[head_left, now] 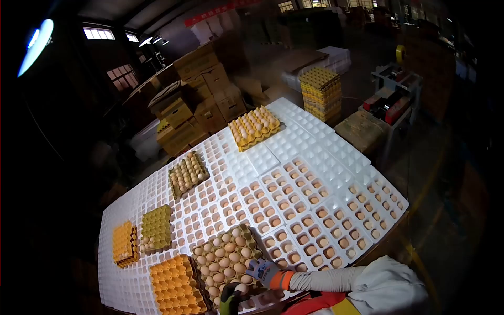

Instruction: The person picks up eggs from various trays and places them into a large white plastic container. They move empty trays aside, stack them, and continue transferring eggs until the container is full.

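Note:
My right hand [262, 271], in a grey-blue glove with an orange cuff, reaches over the right edge of a pulp tray of eggs [224, 258]. Its fingers are stretched out and touch or nearly touch the eggs there. At the tray's near edge, my left hand [229, 300], in a green and black glove, curls around an egg [241, 289]; part of this hand is hidden by the frame's bottom. Just left of the egg tray sits a stack of orange egg trays [177, 286].
White foam trays [310, 181] with square pockets cover the table, many holding eggs. Further trays stand on them: an orange stack [124, 243], an olive tray [156, 227], a brown tray [188, 174] and a yellow stack [254, 127] with eggs. Behind are cardboard boxes [207, 97] and a machine [391, 100].

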Demonstrator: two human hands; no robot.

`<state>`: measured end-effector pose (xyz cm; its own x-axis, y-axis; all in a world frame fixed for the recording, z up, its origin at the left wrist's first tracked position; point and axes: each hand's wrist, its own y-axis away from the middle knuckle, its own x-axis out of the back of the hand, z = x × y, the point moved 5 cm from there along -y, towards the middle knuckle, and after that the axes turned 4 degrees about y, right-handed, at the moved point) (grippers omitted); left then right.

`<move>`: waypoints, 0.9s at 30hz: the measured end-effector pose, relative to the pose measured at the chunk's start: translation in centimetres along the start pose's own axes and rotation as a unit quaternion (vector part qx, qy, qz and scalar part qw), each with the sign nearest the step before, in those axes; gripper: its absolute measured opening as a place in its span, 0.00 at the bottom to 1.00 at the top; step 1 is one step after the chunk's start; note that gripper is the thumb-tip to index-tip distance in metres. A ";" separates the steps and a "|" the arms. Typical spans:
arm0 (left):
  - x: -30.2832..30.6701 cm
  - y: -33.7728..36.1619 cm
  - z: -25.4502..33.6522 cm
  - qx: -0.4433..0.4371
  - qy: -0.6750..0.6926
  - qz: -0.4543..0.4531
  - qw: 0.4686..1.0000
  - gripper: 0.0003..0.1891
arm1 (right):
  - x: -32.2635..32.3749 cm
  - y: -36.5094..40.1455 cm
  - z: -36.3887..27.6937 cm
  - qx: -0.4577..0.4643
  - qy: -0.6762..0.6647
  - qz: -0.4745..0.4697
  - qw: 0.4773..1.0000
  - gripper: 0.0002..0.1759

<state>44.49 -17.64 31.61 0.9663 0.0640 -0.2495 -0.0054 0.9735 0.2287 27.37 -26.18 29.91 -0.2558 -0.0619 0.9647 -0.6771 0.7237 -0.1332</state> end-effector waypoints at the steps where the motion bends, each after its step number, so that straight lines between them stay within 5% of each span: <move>1: 1.1 0.2 -1.3 0.060 0.210 0.026 0.975 0.16 | -0.3 -0.2 -0.3 0.009 -0.010 -0.002 1.000 0.21; 4: 2.1 -1.7 -2.2 0.084 -0.009 0.031 0.996 0.17 | -0.1 0.1 0.2 -0.007 -0.070 -0.047 0.996 0.25; 5: 1.9 -2.1 -2.3 0.092 -0.081 0.030 0.992 0.17 | -0.2 0.4 1.3 -0.023 -0.205 -0.023 0.978 0.26; 6: -2.5 -2.4 1.8 -0.099 -0.288 -0.021 0.952 0.17 | -0.9 0.7 3.1 -0.040 -0.337 0.001 0.941 0.28; 7: -5.5 -1.8 4.6 -0.217 -0.531 -0.038 0.818 0.21 | -1.7 0.8 4.8 -0.056 -0.462 0.025 0.885 0.30; 8: -5.8 -2.3 3.6 -0.187 -0.620 -0.058 0.760 0.21 | -2.3 0.7 5.7 -0.034 -0.631 0.042 0.774 0.33; 9: -5.7 -3.0 2.3 -0.153 -0.702 -0.075 0.691 0.22 | 1.1 2.5 5.9 -0.148 -0.728 -0.080 0.665 0.30; 11: -5.2 -3.3 1.7 -0.185 -0.716 -0.080 0.668 0.25 | 0.6 2.8 6.5 -0.171 -0.845 -0.089 0.500 0.30; 12: -5.2 -3.5 1.5 -0.182 -0.715 -0.079 0.670 0.25 | 1.5 2.5 6.5 -0.146 -0.861 -0.060 0.484 0.31; 13: -5.2 -3.6 1.3 -0.179 -0.715 -0.079 0.672 0.25 | 2.3 2.6 6.7 -0.156 -0.853 -0.048 0.496 0.27; 15: -5.1 -4.4 1.5 -0.171 -0.705 -0.110 0.680 0.24 | -0.8 0.3 8.4 -0.161 -0.732 -0.079 0.657 0.24; 16: -5.1 -4.5 1.7 -0.167 -0.700 -0.124 0.683 0.24 | -1.7 -1.3 9.1 -0.111 -0.555 -0.023 0.824 0.24; 17: -4.8 -4.0 2.4 -0.188 -0.646 -0.084 0.735 0.24 | -1.8 -2.7 8.7 -0.053 -0.341 0.035 0.938 0.24; 18: -4.3 -3.3 3.2 -0.209 -0.588 -0.042 0.780 0.24 | 1.6 -2.7 7.0 -0.115 -0.203 -0.002 0.972 0.26; 20: -1.6 -3.3 2.7 -0.212 -0.383 0.012 0.899 0.24 | 1.8 -4.1 4.9 -0.072 -0.062 -0.063 0.994 0.23; 21: 0.4 -2.8 0.7 -0.049 -0.130 0.051 0.989 0.24 | 1.1 -4.7 4.0 -0.050 0.003 -0.080 0.996 0.19; 23: 1.2 -2.0 -0.4 -0.006 0.288 -0.020 0.957 0.27 | 0.0 -5.7 2.5 -0.046 0.078 -0.064 0.994 0.13; 25: 2.0 -2.2 -1.1 -0.034 0.388 -0.042 0.920 0.27 | -1.3 -6.3 1.5 -0.041 0.150 -0.052 0.986 0.09; 27: 0.5 -2.8 1.4 -0.091 0.156 0.043 0.983 0.26 | -2.3 -6.9 1.0 -0.033 0.215 -0.034 0.976 0.09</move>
<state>45.35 -20.58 32.13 0.8341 0.1835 -0.5202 -0.1562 0.9830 0.0962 31.93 -31.68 28.42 0.1099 0.1725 0.9789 -0.6334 0.7711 -0.0647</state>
